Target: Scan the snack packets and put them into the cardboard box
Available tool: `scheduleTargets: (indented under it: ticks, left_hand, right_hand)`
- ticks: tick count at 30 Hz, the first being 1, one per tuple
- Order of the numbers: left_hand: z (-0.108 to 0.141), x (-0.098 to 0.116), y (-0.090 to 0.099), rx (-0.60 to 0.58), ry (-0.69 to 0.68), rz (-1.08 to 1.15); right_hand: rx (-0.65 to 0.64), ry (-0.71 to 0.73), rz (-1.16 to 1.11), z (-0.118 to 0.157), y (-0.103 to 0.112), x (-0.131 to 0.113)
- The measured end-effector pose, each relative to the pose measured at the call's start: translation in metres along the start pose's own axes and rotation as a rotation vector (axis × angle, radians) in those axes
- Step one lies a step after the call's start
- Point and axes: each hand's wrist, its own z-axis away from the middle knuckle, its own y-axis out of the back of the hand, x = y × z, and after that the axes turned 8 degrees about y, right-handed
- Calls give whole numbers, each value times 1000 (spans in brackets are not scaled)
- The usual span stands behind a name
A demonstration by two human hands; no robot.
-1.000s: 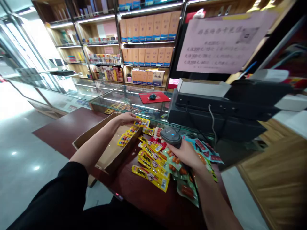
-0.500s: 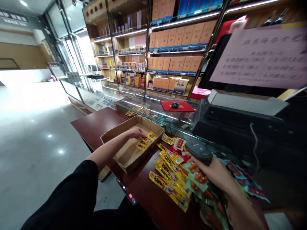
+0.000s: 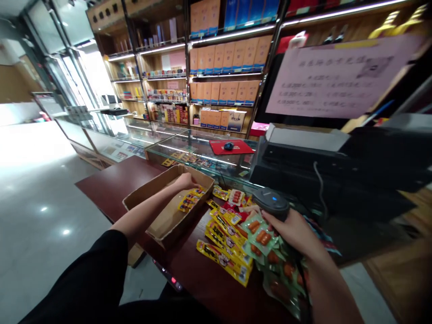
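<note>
My left hand (image 3: 186,181) reaches into a shallow cardboard box (image 3: 135,198), its fingers closed at the far end of some small yellow snack packets (image 3: 189,200). The packets lie along the box's right side. In my right hand (image 3: 292,229) is a dark barcode scanner (image 3: 272,201) with a lit blue light, held above the pile. Under and beside that hand are clear green-tinted packs of small sausages (image 3: 263,236). Long yellow snack packets (image 3: 224,261) are fanned out between the box and the sausage packs. A small pack of red sausages (image 3: 236,197) lies behind them.
The dark red tabletop (image 3: 118,175) meets a glass display counter (image 3: 162,144) behind. On the glass, a mouse (image 3: 228,146) rests on a red mat (image 3: 245,147). A monitor with a pink paper sign (image 3: 320,81) stands at right. Shelves of orange boxes (image 3: 226,92) line the back.
The view has turned to the right, so everything sits farther left. My left hand has shifted slightly toward the box's far right corner. The scanner stays in my right hand.
</note>
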Motion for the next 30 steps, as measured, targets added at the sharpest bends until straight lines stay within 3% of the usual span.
scheduleTargets:
  ticks: [5, 9, 12, 16, 20, 24, 30]
  left_hand:
    - [-1, 67, -18, 64, -230, -9]
    - [-3, 110, -55, -58, -325, -39]
    - [-5, 127, -86, -143, -359, -139]
    - [-8, 133, -122, -187, -423, -277]
    - [-7, 131, -142, -167, -485, -354]
    - [-7, 130, -145, -119, -505, -331]
    - [-17, 120, -126, -193, -295, -44]
  right_hand:
    - [-2, -92, 12, 10, 23, -2]
    - [-4, -171, -91, 21, 37, 1]
    - [53, -161, -95, 29, 45, 2]
    - [71, -152, -94, 35, 53, 2]
    - [95, -130, -63, 36, 58, -1]
    - [96, -118, -43, 35, 58, -5]
    - [138, -69, -44, 34, 55, -12]
